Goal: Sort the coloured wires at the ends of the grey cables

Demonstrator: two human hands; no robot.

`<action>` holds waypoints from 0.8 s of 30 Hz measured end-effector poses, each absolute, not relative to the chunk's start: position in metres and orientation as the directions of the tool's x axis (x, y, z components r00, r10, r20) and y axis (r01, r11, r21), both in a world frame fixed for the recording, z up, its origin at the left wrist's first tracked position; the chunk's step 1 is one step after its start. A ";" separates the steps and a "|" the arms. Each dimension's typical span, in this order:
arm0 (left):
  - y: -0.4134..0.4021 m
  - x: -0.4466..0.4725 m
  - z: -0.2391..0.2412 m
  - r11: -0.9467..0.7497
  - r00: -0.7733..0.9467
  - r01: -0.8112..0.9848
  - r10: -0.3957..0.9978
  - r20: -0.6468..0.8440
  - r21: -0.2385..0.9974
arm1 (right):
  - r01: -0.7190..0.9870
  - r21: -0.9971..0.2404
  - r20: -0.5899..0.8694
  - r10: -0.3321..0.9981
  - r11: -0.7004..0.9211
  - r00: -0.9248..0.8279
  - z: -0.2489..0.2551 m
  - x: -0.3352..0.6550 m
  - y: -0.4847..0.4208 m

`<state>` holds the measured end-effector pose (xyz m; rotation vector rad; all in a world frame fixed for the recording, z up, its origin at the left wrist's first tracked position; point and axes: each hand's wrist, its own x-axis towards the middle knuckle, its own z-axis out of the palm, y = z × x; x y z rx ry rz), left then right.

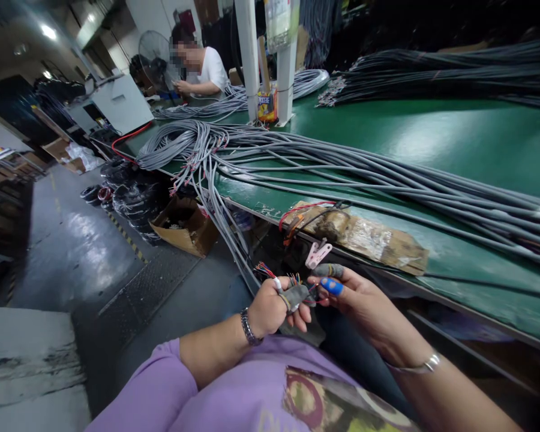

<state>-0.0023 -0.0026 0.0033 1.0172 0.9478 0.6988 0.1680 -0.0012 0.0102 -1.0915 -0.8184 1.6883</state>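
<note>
My left hand [274, 307] is closed round the end of a grey cable [234, 237], with thin coloured wires [292, 279] fanning out of its stripped end. My right hand [360, 300] wears a blue finger cot [331, 286] and a grey one, and its fingertips pinch those wires. Both hands are held just below the edge of the green bench [454, 144]. The cable runs up from my left hand to a bundle of grey cables [342, 168] lying across the bench.
A pink clip [317, 253] and a taped cardboard pad [369, 235] sit at the bench edge. Black cables [432, 72] lie at the far right. A person in white [204, 69] sits behind. An open cardboard box [184, 225] and cable coils [126, 192] are on the floor.
</note>
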 end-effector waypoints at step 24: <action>-0.002 0.001 0.013 0.288 0.339 -0.044 0.905 -0.257 0.957 | -0.427 -0.832 -0.325 0.935 -0.354 -0.142 0.004 0.175 0.009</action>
